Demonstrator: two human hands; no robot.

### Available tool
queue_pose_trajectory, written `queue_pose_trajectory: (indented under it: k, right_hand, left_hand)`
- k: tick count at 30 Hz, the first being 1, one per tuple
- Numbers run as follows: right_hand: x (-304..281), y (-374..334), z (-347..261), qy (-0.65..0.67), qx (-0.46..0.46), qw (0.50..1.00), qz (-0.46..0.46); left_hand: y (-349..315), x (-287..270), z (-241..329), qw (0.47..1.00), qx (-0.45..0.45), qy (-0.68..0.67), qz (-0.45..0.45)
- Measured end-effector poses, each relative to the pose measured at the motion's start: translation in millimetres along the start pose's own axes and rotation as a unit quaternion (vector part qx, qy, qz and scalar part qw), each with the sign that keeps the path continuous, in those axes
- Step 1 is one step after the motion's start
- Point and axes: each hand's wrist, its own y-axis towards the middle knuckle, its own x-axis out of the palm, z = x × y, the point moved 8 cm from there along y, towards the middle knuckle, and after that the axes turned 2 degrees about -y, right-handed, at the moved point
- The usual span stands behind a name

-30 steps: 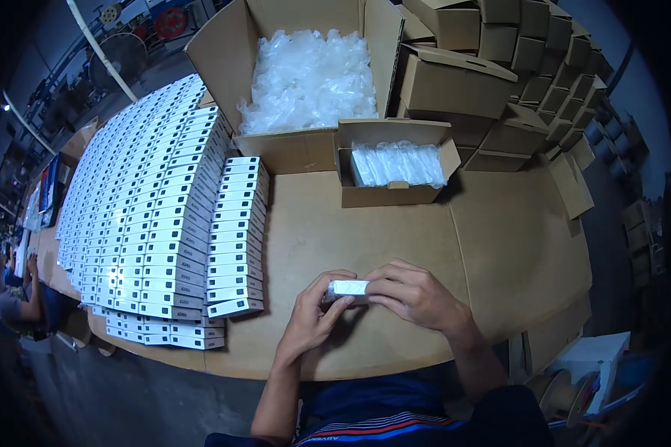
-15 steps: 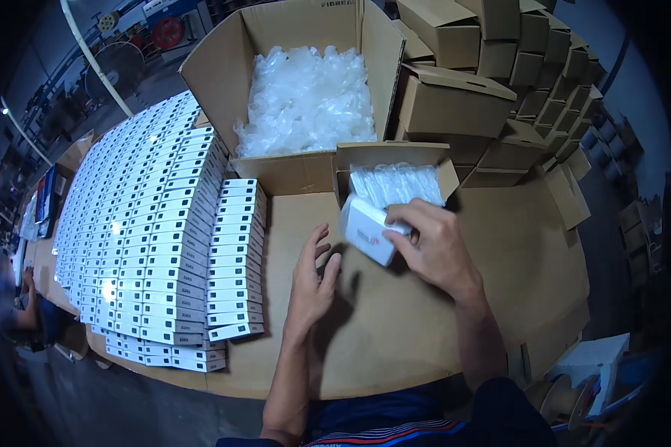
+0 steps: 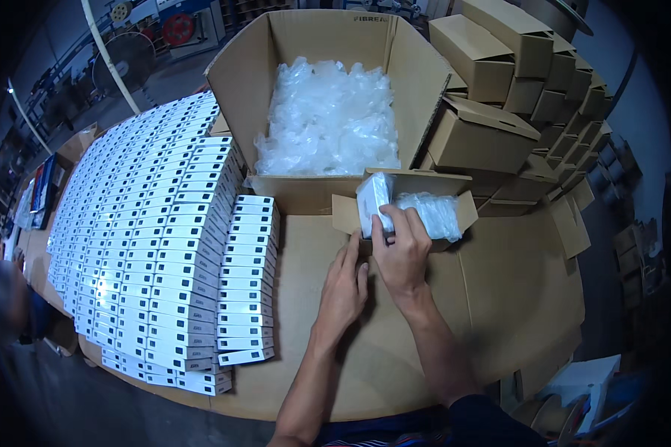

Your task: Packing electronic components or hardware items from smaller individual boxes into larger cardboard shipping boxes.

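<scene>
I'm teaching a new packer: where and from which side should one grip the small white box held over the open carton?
Probably by its two narrow long edges, from above and the person's side. The small white box stands tilted on edge over the small open carton; the right hand already pinches it so, fingers on its near edge.

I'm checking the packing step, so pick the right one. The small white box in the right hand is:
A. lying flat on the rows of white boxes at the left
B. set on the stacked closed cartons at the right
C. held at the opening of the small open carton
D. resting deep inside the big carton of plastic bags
C: the right hand grips the small white box at the opening of the small open carton, beside clear bagged items inside it.
</scene>
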Motion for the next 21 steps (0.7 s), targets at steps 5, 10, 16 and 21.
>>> queue_pose_trajectory:
  k: [5,10,16,21]
  right_hand:
    - [21.0,-18.5,18.0,0.002,0.051,0.998,-0.024]
    - [38.4,-27.7,17.0,-0.086,0.048,0.992,-0.083]
    - [34.6,-51.7,18.5,-0.189,-0.016,0.966,-0.173]
    - [40.9,-60.4,8.9,-0.204,-0.036,0.946,-0.249]
  left_hand:
    - [1.6,-3.7,-0.6,1.0,-0.016,-0.025,-0.008]
    - [0.2,-6.7,-6.5,0.999,-0.01,-0.044,-0.018]
    - [-4.1,-2.7,-5.8,0.998,-0.01,-0.046,-0.034]
    - [-12.8,-9.7,-8.8,0.996,-0.047,-0.071,-0.017]
